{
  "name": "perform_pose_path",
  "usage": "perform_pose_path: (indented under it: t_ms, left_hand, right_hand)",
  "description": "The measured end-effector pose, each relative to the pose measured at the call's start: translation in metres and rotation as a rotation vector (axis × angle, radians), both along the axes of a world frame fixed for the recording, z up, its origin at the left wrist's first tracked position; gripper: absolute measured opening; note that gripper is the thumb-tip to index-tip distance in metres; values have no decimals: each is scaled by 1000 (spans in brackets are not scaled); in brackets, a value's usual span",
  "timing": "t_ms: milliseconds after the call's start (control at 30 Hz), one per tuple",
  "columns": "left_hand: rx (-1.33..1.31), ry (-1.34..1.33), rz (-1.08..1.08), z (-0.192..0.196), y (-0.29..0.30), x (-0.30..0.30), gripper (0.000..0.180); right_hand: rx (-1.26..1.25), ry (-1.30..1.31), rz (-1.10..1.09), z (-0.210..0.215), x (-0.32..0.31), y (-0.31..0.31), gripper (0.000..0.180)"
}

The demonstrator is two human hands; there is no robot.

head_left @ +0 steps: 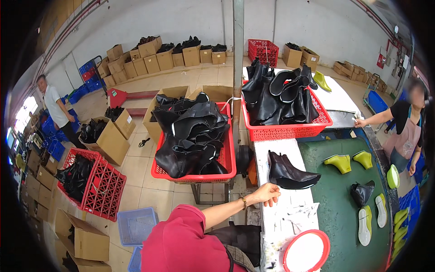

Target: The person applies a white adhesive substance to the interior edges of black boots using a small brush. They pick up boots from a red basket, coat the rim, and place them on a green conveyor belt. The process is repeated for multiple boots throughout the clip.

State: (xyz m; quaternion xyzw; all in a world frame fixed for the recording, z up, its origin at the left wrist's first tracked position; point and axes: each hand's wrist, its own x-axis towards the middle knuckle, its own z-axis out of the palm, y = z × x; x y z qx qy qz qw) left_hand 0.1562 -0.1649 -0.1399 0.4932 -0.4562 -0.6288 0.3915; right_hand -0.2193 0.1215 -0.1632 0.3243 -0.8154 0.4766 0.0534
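My left hand [264, 194], a band at its wrist, reaches over the white-covered strip [294, 199] along the bench. Its fingers are curled in toward the thumb; anything between them is too small to make out. Just beyond the fingertips stands a dark ankle boot [290, 170], toe pointing right, and I see a gap between hand and boot. My right hand is out of view. A round red-rimmed basin [325, 251] with a white inside sits at the strip's near end, beside crumpled, stained white sheets [294, 218].
On the green belt [312, 156] lie yellow-green shoes [338, 163], pale soles [364, 226] and a black upper [362, 193]. Red crates [290, 132] [230, 154] heaped with black boots flank a post [238, 45]. A co-worker [405, 129] reaches in from the right; another person stands far left.
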Motion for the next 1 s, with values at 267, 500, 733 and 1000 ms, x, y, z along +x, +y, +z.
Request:
perform_pose_path:
  t_ms: [267, 500, 733, 1000]
  left_hand:
    - [-8, 9, -6, -13, -7, 4, 14]
    - [-12, 9, -24, -11, -8, 1, 15]
    - [10, 13, -34, -1, -7, 3, 15]
    - [1, -80, -17, 1, -5, 6, 13]
  right_hand:
    - [56, 38, -52, -16, -11, 11, 42]
    - [75, 125, 36, 4, -7, 12, 41]
    - [-40, -90, -38, 4, -2, 9, 45]
    - [96, 84, -28, 40, 8, -2, 41]
